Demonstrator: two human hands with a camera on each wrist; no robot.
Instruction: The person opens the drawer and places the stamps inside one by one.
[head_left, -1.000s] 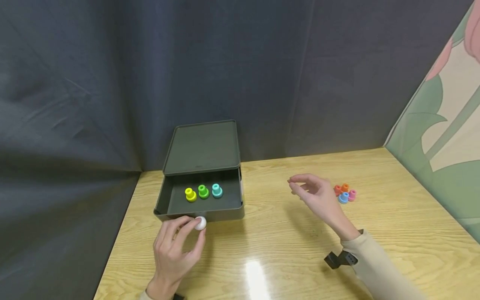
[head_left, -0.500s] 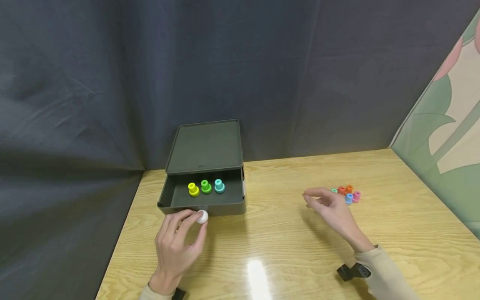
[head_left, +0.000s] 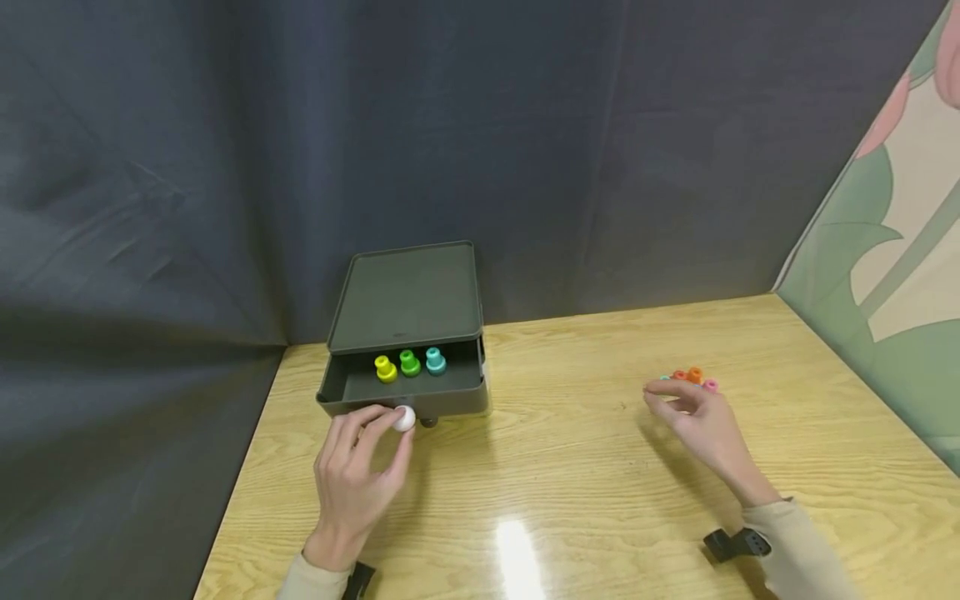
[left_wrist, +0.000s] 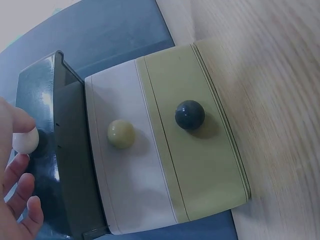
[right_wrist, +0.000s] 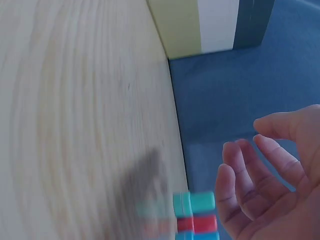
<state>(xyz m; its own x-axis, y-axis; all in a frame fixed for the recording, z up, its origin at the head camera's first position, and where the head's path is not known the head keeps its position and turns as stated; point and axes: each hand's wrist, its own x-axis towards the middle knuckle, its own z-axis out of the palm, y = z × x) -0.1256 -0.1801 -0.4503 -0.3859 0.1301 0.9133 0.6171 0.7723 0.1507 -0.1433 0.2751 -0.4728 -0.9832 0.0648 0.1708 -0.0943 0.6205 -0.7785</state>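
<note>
My left hand (head_left: 354,483) pinches the white round knob (head_left: 405,418) of the top drawer (head_left: 459,403) of a small drawer box (head_left: 408,296). That dark drawer is partly pulled out. Inside it stand a yellow peg (head_left: 386,369), a green peg (head_left: 409,363) and a light-blue peg (head_left: 436,362). My right hand (head_left: 703,427) hovers over the table with fingers loosely bent and nothing between them. Just beyond it sits a cluster of pegs, with an orange peg (head_left: 696,375) and a pink peg (head_left: 711,386) showing. The right wrist view has a teal peg (right_wrist: 200,201) and a red peg (right_wrist: 204,223) there.
Two lower drawers, one white with a cream knob (left_wrist: 121,134) and one yellow-green with a dark knob (left_wrist: 190,115), are shut. A dark curtain (head_left: 540,167) hangs behind the wooden table (head_left: 570,467). A floral panel (head_left: 900,275) borders the right side.
The top drawer has slid partway back into the box, with my left hand on its knob. My right hand has moved right, toward the peg cluster.
</note>
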